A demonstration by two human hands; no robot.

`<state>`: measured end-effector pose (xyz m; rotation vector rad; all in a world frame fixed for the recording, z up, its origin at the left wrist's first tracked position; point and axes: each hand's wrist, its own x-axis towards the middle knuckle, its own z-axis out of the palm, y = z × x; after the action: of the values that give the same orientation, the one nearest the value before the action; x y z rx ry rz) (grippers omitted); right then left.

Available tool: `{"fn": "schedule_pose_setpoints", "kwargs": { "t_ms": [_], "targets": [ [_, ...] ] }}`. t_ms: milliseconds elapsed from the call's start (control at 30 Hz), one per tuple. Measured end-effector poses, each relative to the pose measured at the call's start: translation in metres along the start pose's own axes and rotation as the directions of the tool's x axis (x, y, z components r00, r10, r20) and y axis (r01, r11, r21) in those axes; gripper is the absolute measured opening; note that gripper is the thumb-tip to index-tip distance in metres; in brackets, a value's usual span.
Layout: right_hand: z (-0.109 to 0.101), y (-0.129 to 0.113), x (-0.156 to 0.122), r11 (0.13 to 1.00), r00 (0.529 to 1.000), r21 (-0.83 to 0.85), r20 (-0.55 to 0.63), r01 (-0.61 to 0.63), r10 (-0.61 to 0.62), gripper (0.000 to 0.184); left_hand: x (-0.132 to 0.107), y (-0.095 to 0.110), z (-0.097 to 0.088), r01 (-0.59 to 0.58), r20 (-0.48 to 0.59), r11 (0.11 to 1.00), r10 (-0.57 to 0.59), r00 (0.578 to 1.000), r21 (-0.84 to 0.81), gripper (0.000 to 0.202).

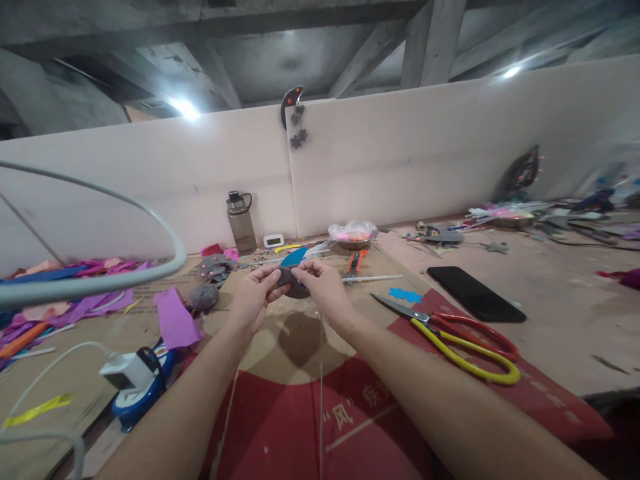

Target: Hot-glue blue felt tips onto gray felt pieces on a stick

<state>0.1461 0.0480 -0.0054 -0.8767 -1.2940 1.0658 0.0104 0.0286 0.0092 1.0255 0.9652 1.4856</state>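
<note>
A dark grey piece, looking like felt, is held up above the worktop between my two hands. My left hand pinches its left side between thumb and fingers. On its right side my right hand grips it in the same way, fingers closed near the upper edge. Part of the piece is hidden behind my fingers. Just behind it a blue cut shape shows. A shadow of hands and piece falls on the brown cardboard underneath.
Red-and-yellow-handled scissors, a black phone and a blue cut-out lie to the right. An orange cutter and a bowl sit behind. At left are a grey yarn ball, purple felt, a power strip and a bottle.
</note>
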Motion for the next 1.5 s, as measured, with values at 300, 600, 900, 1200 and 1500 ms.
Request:
{"fn": "schedule_pose_setpoints", "kwargs": {
  "t_ms": [300,600,900,1200,1500],
  "targets": [
    [-0.002,-0.001,-0.001,0.995,1.0,-0.092,0.009,0.027,-0.026,0.021,-0.002,0.001,0.0,-0.004,-0.018,0.998,0.005,1.0,0.061,0.019],
    [-0.007,-0.003,-0.003,0.964,0.987,-0.216,0.005,0.158,-0.16,0.013,-0.001,0.001,0.0,-0.061,-0.08,0.995,0.068,0.994,0.081,0.02],
    [-0.009,-0.008,-0.002,0.98,0.99,-0.155,-0.044,0.123,-0.132,0.015,-0.003,0.002,0.003,-0.023,-0.052,0.996,0.027,0.998,0.084,0.017],
    [-0.011,0.002,0.006,0.996,0.999,-0.067,-0.004,0.052,-0.052,0.017,-0.003,0.002,0.001,0.002,-0.008,0.998,-0.001,1.0,0.065,0.016],
    [-0.011,-0.012,-0.001,0.984,0.986,0.146,0.147,-0.101,0.079,0.018,0.002,0.003,-0.005,0.032,-0.002,0.999,-0.032,0.999,0.028,0.012]
  ]
}}
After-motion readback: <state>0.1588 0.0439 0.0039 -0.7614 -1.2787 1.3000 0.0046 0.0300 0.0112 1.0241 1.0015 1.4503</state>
